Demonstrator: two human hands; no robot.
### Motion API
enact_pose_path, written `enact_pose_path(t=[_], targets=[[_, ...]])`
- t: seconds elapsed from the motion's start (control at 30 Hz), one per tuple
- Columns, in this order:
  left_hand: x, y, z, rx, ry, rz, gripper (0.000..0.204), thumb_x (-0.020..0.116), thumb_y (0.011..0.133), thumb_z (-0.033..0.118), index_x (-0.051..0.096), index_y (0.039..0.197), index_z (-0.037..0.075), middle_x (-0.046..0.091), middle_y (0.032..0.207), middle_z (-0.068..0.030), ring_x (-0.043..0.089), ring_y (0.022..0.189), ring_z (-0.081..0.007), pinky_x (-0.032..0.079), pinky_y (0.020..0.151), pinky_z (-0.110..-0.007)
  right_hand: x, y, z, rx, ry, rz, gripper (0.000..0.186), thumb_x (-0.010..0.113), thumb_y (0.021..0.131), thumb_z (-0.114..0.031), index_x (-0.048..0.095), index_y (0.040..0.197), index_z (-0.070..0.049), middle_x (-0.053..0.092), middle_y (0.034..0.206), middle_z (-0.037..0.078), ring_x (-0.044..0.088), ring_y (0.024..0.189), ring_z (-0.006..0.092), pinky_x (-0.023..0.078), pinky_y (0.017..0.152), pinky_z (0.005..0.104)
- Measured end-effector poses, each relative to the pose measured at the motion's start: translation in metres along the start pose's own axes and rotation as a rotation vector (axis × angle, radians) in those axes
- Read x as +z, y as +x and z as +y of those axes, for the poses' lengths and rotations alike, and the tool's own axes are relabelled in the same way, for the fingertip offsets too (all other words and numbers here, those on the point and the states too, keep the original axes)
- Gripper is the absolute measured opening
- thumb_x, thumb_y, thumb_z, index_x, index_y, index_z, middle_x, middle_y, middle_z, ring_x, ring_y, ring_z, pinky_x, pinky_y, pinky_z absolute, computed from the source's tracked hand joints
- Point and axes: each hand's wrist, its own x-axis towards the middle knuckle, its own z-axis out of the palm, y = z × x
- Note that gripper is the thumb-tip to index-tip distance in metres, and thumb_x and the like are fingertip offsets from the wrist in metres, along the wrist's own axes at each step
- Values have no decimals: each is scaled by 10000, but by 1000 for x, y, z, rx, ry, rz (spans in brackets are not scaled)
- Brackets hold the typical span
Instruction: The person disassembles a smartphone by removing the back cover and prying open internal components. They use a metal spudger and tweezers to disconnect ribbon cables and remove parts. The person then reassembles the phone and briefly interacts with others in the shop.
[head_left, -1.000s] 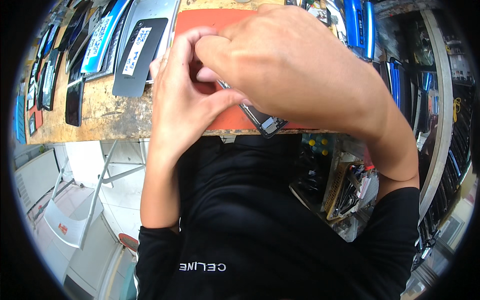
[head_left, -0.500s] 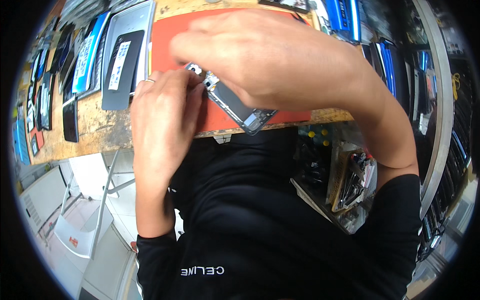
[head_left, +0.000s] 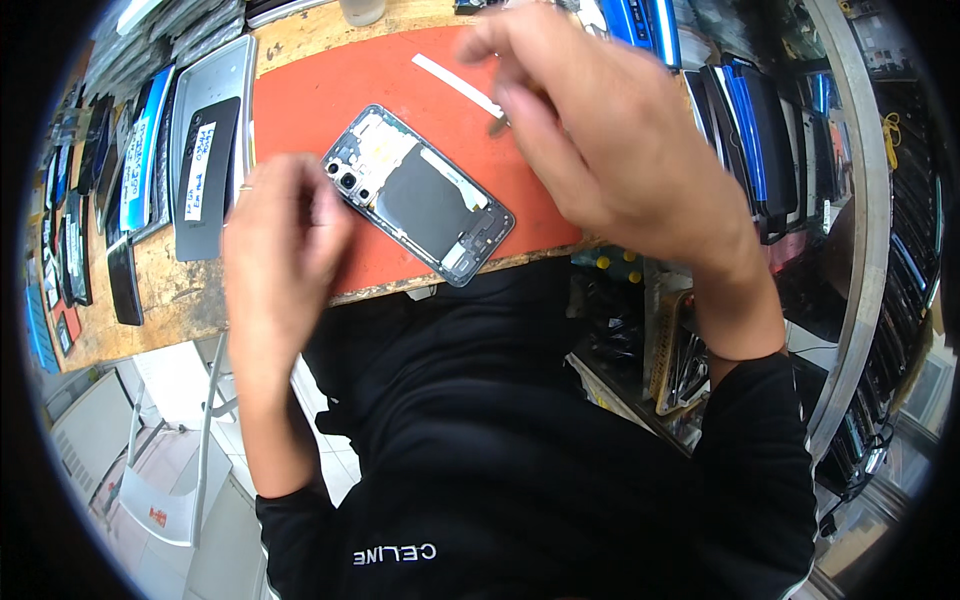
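On my left I've got a gray tray (head_left: 244,75) with a black phone back cover (head_left: 223,215) overlapping it, white label stuck on. Cloudy cup (head_left: 362,12) toward the back of my worn wooden bench (head_left: 185,295), white chair (head_left: 160,508) down left, tan basket (head_left: 662,352) under the right side, yellow cord (head_left: 889,140) hanging far right.

From here I see a dark phone (head_left: 420,195) lying aslant on the orange mat (head_left: 300,110), innards bared, lenses (head_left: 347,181) up.
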Motion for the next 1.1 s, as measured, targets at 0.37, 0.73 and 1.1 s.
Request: enact_pose_path(t=[0.37, 0.73, 1.1], targets=[[-54, 74, -76, 31, 492, 271, 199, 776, 1012, 188, 725, 1050, -1, 727, 1016, -165, 705, 954, -316, 536, 872, -413, -1, -36, -13, 59, 153, -25, 197, 723, 919, 107, 662, 1086, 22, 716, 948, 137, 743, 809, 265, 583, 716, 359], [34, -36, 51, 310, 107, -123, 375, 914, 777, 260, 747, 1066, 89, 653, 1067, -41, 603, 1039, -263, 423, 907, -439, 8, -34, -17, 39, 41, -71, 200, 721, 921, 99, 652, 1093, 25, 664, 913, 150, 699, 804, 334, 556, 712, 412], [44, -43, 49, 312, 70, -32, 232, 856, 832, 129, 763, 1038, 79, 668, 1095, -37, 612, 1056, -267, 413, 931, -433, 6, -28, -21, 19, 91, -80, 196, 696, 948, 86, 656, 1132, 32, 660, 940, 166, 696, 832, 353, 550, 722, 421]])
